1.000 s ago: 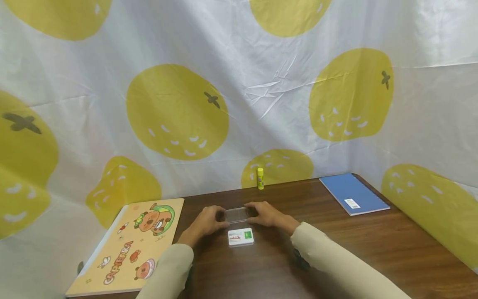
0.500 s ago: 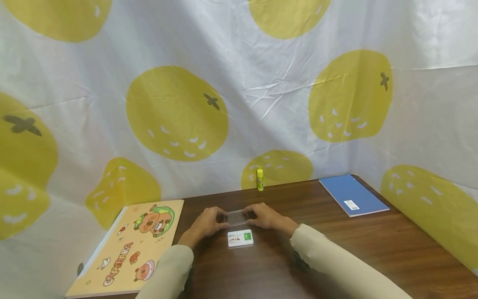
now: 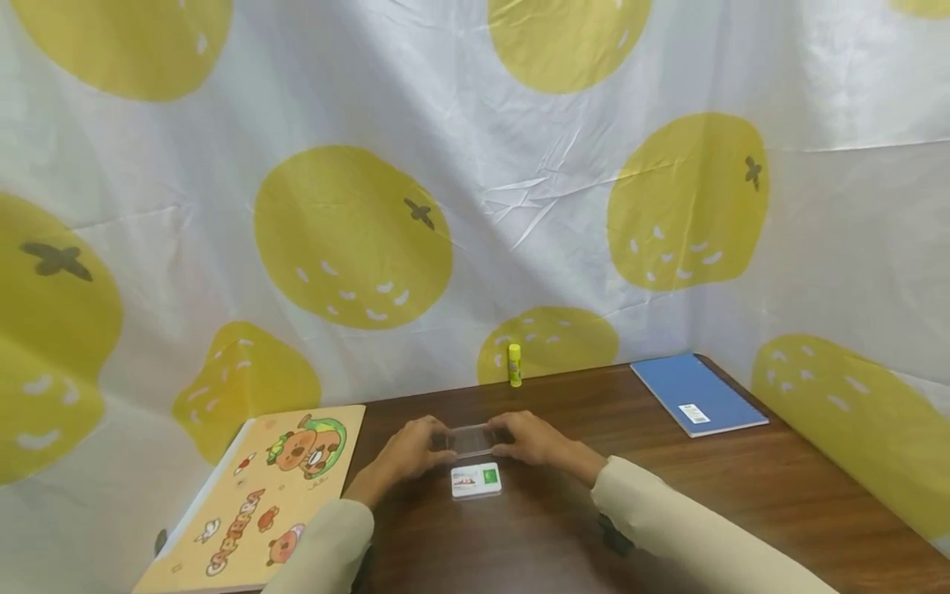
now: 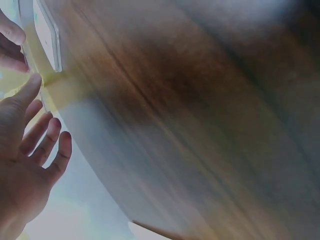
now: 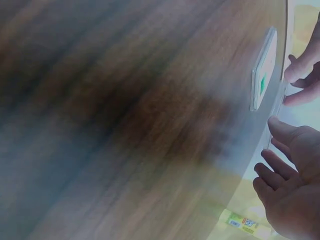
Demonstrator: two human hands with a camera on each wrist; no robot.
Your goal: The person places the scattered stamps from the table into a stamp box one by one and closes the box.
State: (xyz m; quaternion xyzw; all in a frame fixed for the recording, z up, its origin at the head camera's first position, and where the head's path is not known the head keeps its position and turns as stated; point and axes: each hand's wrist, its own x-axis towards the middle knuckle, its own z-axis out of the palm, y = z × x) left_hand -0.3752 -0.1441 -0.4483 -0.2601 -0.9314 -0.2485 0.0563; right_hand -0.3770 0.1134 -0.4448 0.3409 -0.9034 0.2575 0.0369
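A clear, flat plastic case piece (image 3: 471, 442) spans the space between my two hands, just behind the white card stack (image 3: 476, 480). My left hand (image 3: 413, 448) pinches its left end between thumb and fingers. At the opposite end my right hand (image 3: 530, 438) holds it the same way. The card stack, printed with a small picture and a green square, lies on the table in a clear base. From the left wrist view, the left hand (image 4: 32, 150) has its outer fingers spread below the thin edge. In the right wrist view, the right hand (image 5: 292, 172) grips that edge too.
A yellow glue stick (image 3: 515, 365) stands at the table's back edge. The blue notebook (image 3: 698, 394) lies at the back right, and a tan capybara-printed book (image 3: 252, 499) on the left. Behind the brown table (image 3: 475, 553) hangs a lemon-patterned cloth (image 3: 519, 264).
The clear piece and both hands have come slightly nearer the card stack. Both hands keep hold of its ends. The head view has tilted up a little.
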